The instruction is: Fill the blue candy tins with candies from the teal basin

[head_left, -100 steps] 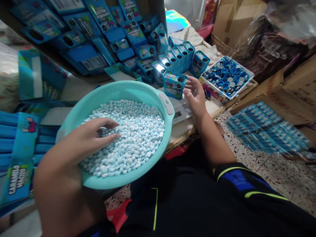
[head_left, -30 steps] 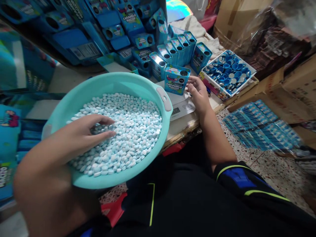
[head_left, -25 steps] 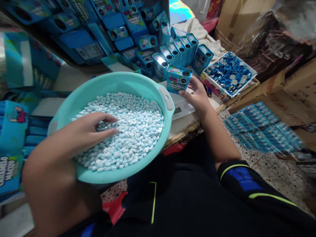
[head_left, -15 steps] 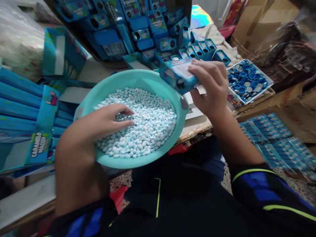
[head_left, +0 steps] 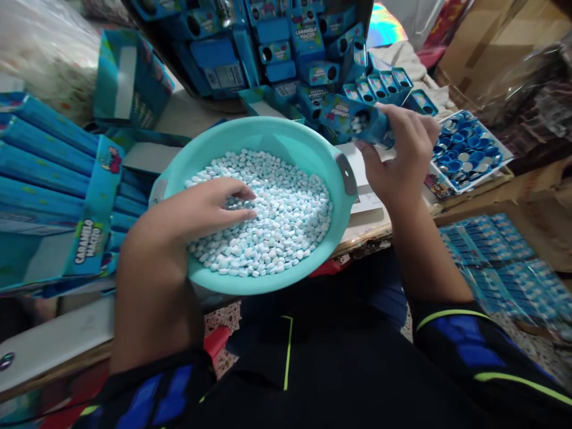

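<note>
The right hand is gripping a tilted tin by the bowl's right edge. The left hand, half-open, is touching candies. A box is saying "CARAMELO MACIZO".

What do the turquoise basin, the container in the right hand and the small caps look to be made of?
Turquoise basin: likely molded plastic, smooth and satiny, judging by its even color and rounded rim.
Printed container in the right hand: perhaps tinplate, given its crisp-edged box shape; blur leaves plastic possible.
Caps: blue parts suggest glossy plastic; silvery faces suggest metal or foil.
</note>
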Tool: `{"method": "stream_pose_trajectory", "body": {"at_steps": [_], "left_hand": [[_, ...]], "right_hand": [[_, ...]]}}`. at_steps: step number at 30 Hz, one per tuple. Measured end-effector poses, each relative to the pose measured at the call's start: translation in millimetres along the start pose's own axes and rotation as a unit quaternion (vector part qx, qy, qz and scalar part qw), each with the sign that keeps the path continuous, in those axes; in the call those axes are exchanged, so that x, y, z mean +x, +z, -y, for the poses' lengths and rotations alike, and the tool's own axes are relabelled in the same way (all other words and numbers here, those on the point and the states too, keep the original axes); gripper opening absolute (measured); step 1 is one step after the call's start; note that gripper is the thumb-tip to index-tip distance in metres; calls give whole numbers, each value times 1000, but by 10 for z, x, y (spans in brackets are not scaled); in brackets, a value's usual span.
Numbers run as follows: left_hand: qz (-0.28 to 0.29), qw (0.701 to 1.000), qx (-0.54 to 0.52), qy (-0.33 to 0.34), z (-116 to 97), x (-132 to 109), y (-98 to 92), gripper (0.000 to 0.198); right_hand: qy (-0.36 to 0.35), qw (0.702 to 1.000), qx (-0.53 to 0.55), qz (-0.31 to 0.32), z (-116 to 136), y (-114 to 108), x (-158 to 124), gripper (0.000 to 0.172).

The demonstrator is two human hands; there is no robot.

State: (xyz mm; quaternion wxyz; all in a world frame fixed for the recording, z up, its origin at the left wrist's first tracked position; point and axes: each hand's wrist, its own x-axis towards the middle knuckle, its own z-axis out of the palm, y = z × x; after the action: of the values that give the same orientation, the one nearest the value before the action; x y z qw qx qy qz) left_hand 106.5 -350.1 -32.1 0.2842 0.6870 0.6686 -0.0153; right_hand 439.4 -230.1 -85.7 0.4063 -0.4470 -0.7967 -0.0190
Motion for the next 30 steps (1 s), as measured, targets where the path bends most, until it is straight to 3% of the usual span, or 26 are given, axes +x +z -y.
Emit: {"method": "stream_pose_trajectory", "body": {"at_steps": [3, 8, 11, 14, 19, 23, 30], "left_hand": [[7, 1000, 8, -9, -30, 0, -18, 67], [7, 999, 26, -28, -38, 43, -27, 70], [1, 998, 38, -45, -38, 65, -29, 68], [0, 997, 49, -58, -21, 75, -36, 67], [2, 997, 40, -64, -1, 81, -43, 66], [-4, 996, 47, -74, -76, 72, -45, 65], [4, 996, 39, -77, -146, 84, -65, 69]], "right_hand": [[87, 991, 97, -22, -380, 215, -63, 65], [180, 948, 244, 96, -711, 448, -188, 83], [176, 948, 223, 145, -719, 411, -223, 100], [135, 964, 167, 154, -724, 323, -246, 114], [142, 967, 152, 149, -727, 280, -284, 113], [181, 954, 190, 145, -730, 354, -289, 108], [181, 942, 256, 121, -846, 480, -318, 107]]}}
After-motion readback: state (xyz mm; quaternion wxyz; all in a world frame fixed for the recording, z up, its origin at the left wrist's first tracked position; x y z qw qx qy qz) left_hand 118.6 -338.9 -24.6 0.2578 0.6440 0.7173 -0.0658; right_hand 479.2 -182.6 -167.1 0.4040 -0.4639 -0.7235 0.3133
